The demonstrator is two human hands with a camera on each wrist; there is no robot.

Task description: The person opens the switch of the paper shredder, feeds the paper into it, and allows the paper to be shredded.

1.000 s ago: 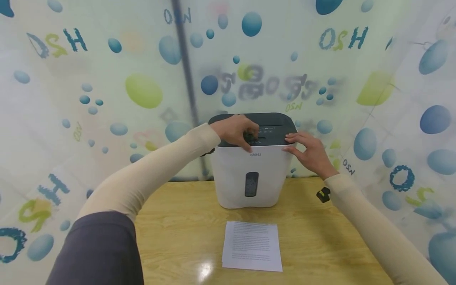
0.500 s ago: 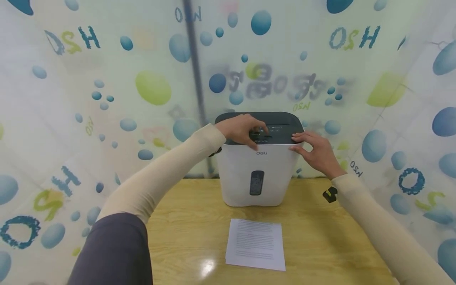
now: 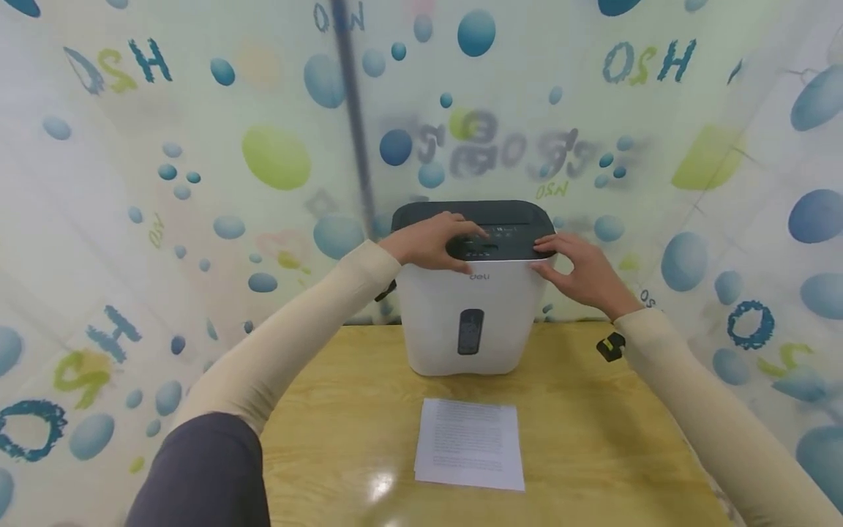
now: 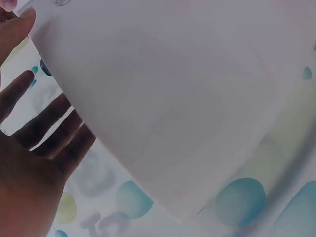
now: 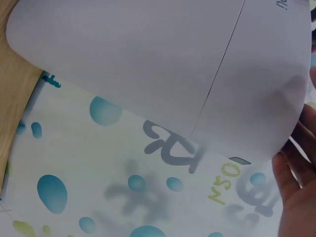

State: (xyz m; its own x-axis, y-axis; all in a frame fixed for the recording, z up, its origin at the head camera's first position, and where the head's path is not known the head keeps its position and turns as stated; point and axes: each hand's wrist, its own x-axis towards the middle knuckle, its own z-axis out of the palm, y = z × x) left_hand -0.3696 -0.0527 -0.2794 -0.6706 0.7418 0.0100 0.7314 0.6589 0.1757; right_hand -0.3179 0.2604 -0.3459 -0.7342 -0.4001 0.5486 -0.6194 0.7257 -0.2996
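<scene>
- Shredder [image 3: 431,329] upright near back edge of table [image 3: 342,410], backdrop [image 3: 197,132] just behind; wood shows to either side.
- Paper stack [image 3: 470,446] flat in front, strip of wood between it and shredder.
- Left hand [image 3: 431,243]: fingers loosely extended over dark lid [image 3: 481,212], thumb by front rim; fingertip contact can't tell.
- Right hand [image 3: 579,274]: relaxed fingers touching lid's right front corner, thumb at front wall.
- Shredder body smooth, white, rounded, narrower at base; dark upright window [image 3: 470,331] on front.
- Table glossy, wood-grained; sleeves [image 3: 316,329] cream.
- "deli" logo [image 3: 479,277] partly behind left thumb; lid markings and page text too small to read; backdrop "H2O" mirrored.
</scene>
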